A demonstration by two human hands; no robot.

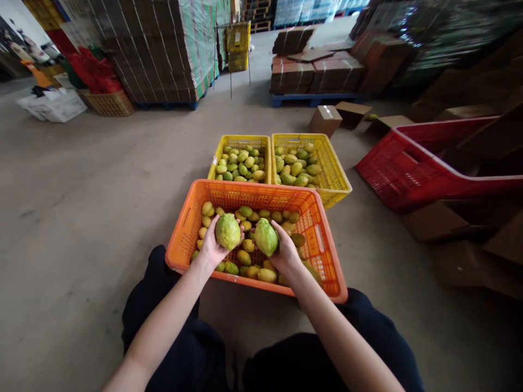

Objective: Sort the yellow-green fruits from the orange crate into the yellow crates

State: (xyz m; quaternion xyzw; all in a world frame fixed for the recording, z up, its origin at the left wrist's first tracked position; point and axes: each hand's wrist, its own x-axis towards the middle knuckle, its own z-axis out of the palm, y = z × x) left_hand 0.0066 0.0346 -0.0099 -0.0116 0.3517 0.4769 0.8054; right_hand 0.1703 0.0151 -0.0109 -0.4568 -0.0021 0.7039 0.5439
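My left hand (211,246) is closed round a large green-yellow lemon (227,231), which rests in the palm with the fingers behind it. In my right hand (286,250) lies a greener lemon (266,238), gripped from its right side. Both hands hover over an orange plastic crate (247,191) standing between my knees. Yellow and green lemons (267,275) are spread over its bottom, some hidden by my hands. Just beyond it are two yellow crates, the left one (218,155) and the right one (335,163), each holding more lemons.
A large red crate (408,169) with cardboard in it stands to the right, with open boxes (435,220) around it. Further back are flattened cartons (292,76) on a blue pallet (294,100) and a tall wrapped stack (151,54). Grey floor (81,228) lies at left.
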